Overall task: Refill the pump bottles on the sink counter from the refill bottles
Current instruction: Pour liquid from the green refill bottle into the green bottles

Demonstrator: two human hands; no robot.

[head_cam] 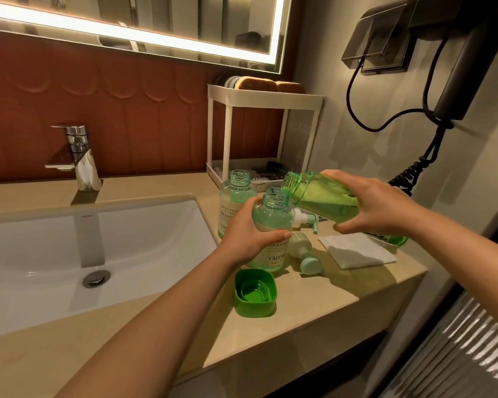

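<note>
the refill is looking early to midway, as i judge it. both pump bottles are standing uncapped on the desk (314, 308) beside the sink (55, 242). one pump head (304, 252) is lying on its side just right of them and a second pump head (306, 219) is lying behind it. the green cap (255, 293) is sitting upside down near the front edge.

the left hand (249, 232) is wrapping round the nearer pump bottle (274, 218), thumb across its label, holding it upright. the right hand (370, 205) is gripping the refill bottle (319, 196), tipped almost level, its open mouth hanging just above and right of that bottle's neck; whether liquid is running yet i cannot tell.

the nearer pump bottle is showing clear, pale green walls, its fill level hard to read. the farther pump bottle (236, 196) is waiting behind it, untouched. green liquid is pooling along the refill bottle's lower side. filling both and screwing the pumps back on are remaining.
</note>
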